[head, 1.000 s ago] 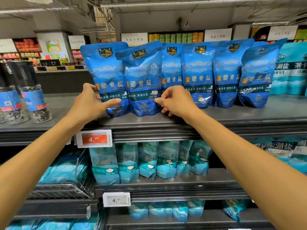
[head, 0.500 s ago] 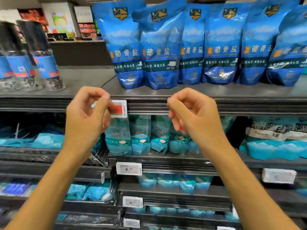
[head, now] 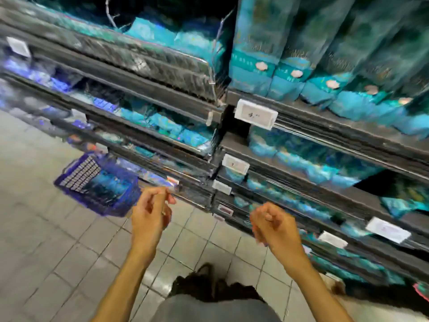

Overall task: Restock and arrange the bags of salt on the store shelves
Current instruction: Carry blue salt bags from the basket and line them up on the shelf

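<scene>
Both hands empty: left hand (head: 152, 213) has fingers loosely curled, thumb near fingertips, nothing held; right hand (head: 272, 225) is curled into a loose fist, also holding nothing. Both hang in front of the lower shelf edges (head: 325, 219), not touching them. Salt stock: teal bags (head: 285, 73) stand packed on the upper right shelf, more lie on the tiers below; a blue basket (head: 99, 184) on the tile floor (head: 46, 240) to the left appears to hold blue bags, likely the refill supply, but the frame is too smeared to confirm. Risks: view is tilted and blurred, so a blind reach for the basket could clip the price tags (head: 255, 113) or the protruding shelf lips. Basket sits against the bottom shelf, so a foot could catch it. Soft bags would slump if grabbed by one corner.
</scene>
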